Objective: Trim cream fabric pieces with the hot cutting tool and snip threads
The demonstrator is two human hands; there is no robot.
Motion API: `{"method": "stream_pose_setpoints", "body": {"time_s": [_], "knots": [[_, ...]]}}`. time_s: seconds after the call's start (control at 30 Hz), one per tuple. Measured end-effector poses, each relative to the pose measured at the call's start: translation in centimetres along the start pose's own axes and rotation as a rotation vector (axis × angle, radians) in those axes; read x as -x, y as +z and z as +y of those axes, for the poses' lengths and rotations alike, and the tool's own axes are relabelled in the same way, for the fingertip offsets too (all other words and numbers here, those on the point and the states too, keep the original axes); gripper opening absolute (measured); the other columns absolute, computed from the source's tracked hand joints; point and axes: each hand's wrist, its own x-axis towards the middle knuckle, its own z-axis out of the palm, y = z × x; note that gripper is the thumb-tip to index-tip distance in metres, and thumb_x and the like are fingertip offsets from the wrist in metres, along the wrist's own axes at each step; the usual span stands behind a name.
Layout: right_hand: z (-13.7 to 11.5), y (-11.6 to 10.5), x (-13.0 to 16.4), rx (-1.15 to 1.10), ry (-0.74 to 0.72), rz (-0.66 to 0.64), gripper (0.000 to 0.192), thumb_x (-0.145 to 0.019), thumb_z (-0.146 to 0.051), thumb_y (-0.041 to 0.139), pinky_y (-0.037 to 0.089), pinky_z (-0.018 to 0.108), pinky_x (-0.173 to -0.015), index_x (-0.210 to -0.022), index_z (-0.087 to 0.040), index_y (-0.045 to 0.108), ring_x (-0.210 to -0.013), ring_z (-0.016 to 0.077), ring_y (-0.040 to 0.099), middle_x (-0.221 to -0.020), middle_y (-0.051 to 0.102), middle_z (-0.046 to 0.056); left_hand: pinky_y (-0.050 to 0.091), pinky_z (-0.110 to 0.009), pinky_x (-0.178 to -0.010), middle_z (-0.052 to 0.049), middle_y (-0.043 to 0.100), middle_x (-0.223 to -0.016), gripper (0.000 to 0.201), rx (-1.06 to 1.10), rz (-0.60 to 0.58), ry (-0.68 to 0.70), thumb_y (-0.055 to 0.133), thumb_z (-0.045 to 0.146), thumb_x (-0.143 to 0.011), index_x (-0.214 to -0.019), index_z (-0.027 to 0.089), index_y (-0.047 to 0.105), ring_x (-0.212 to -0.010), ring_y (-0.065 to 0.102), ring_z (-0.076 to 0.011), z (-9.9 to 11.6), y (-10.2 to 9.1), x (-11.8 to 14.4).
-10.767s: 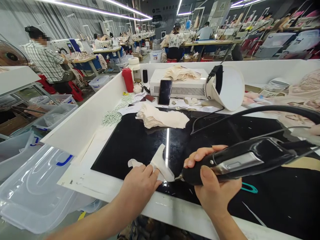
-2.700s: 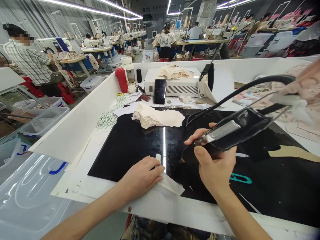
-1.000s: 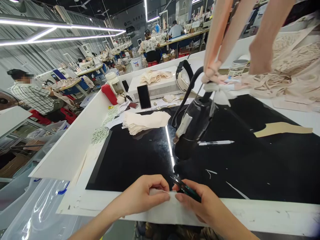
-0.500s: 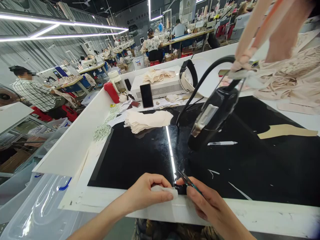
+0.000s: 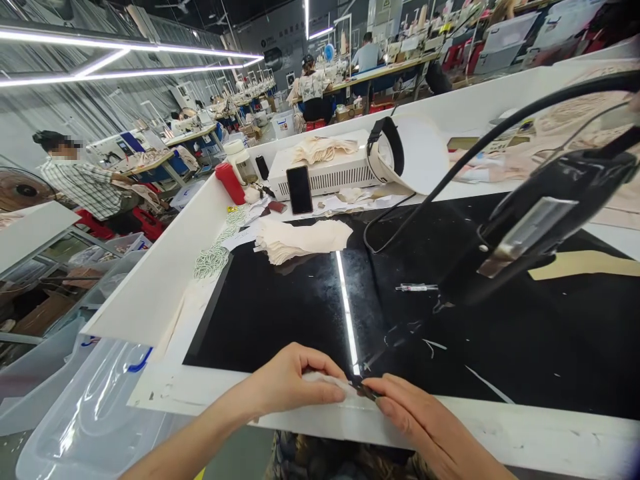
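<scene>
Because the left hand point(image 5: 287, 383) pinches the small pale fabric piece point(image 5: 327, 381) at the near edge of the black worktop point(image 5: 280, 307), right where the blades of the snips point(image 5: 364, 388) meet it, the likeliest slip is a nick to a fingertip: thumb and forefinger sit just beside the cutting point. The right hand point(image 5: 425, 427) is closed around the snips, of which only the dark tips show. A cut taken too deep could also spoil the piece, since it is thin and held only at one side. Overhead to the right, the black corded tool point(image 5: 540, 227) hangs above the worktop (its mount is out of view); if it swung, it could knock the right arm.

Counted: one fabric piece in hand, one snips, one hanging tool. Farther back lie one stack of cream pieces point(image 5: 300, 240), one phone point(image 5: 300, 189) leaning on one white box point(image 5: 340, 172), one red bottle point(image 5: 230, 183), one pen point(image 5: 417, 288) and one tan strip point(image 5: 585, 265). Four other people are visible, one at left and three at far tables.
</scene>
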Motion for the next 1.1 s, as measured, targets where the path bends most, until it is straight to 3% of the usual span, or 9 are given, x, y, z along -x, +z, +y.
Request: {"method": "stream_pose_setpoints", "body": {"time_s": [0.2,0.5,0.77,0.97,1.1], "knots": [[0.13,0.18,0.02,0.031,-0.078,-0.022,0.049,-0.097,-0.060,0.039,0.052,0.030,-0.101,-0.119,-0.031,0.072,-0.115,0.0231,0.066,-0.122,0.073,0.002,0.042,-0.022,-0.070,-0.003,0.073,-0.088,0.026,-0.065,0.000,0.005,0.077,0.037,-0.076,-0.093,0.017,0.080,-0.081,0.061,-0.0160,0.39,-0.07,0.26],[-0.64,0.20,-0.27,-0.015,-0.126,-0.043,0.044,-0.097,-0.058,0.041,0.056,0.028,-0.083,-0.116,-0.033,0.073,-0.100,0.0233,0.069,-0.107,0.075,0.003,0.042,-0.022,-0.068,-0.002,0.071,-0.086,0.022,-0.198,0.001,0.046,0.072,0.034,-0.079,-0.092,0.017,0.079,-0.083,0.061,-0.0166,0.33,0.01,0.38],[-0.58,0.32,-0.38,-0.008,-0.097,-0.073,0.041,-0.097,-0.058,0.043,0.050,0.025,-0.068,-0.112,-0.034,0.072,-0.078,0.0186,0.068,-0.086,0.072,0.001,0.042,-0.021,-0.068,-0.003,0.072,-0.088,0.021,-0.251,0.018,0.057,0.068,0.033,-0.081,-0.091,0.018,0.079,-0.083,0.063,-0.0171,0.61,0.02,0.71],[-0.46,0.45,-0.52,-0.013,-0.091,-0.034,0.043,-0.096,-0.060,0.044,0.051,0.025,-0.071,-0.110,-0.033,0.074,-0.089,0.0217,0.069,-0.100,0.074,0.004,0.042,-0.020,-0.068,-0.001,0.073,-0.088,0.018,-0.267,0.057,0.058,0.066,0.028,-0.081,-0.090,0.019,0.079,-0.083,0.064,-0.0161,0.80,0.34,0.86],[-0.54,0.47,-0.53,-0.018,-0.076,-0.039,0.041,-0.097,-0.058,0.044,0.050,0.025,-0.071,-0.108,-0.031,0.073,-0.084,0.0197,0.068,-0.093,0.072,0.002,0.043,-0.020,-0.068,-0.001,0.074,-0.089,0.017,-0.263,0.076,0.063,0.067,0.027,-0.080,-0.090,0.019,0.079,-0.083,0.065,-0.0163,0.76,0.51,0.84]]}}
